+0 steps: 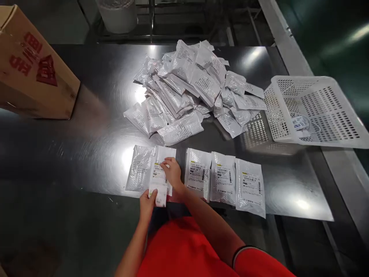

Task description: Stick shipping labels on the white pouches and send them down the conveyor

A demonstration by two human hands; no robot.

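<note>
My left hand (148, 202) pinches the lower end of a strip of white printed labels (162, 191) at the table's front edge. The fingers of my right hand (172, 170) are pressed together at the strip's upper part, over a white bubble mailer (168, 152); whatever is between them is too small to make out. Left of it lies a mailer without a shipping label (139, 169). To the right, three mailers bearing labels lie in a row: one (197, 171), a second (223, 177) and a third (250, 186).
A large pile of white mailers (184, 92) covers the table's middle and back. A white perforated basket (314, 143) with a small packet inside stands at the right. At the left is a cardboard box (37, 77). The steel table's front edge runs just before my body.
</note>
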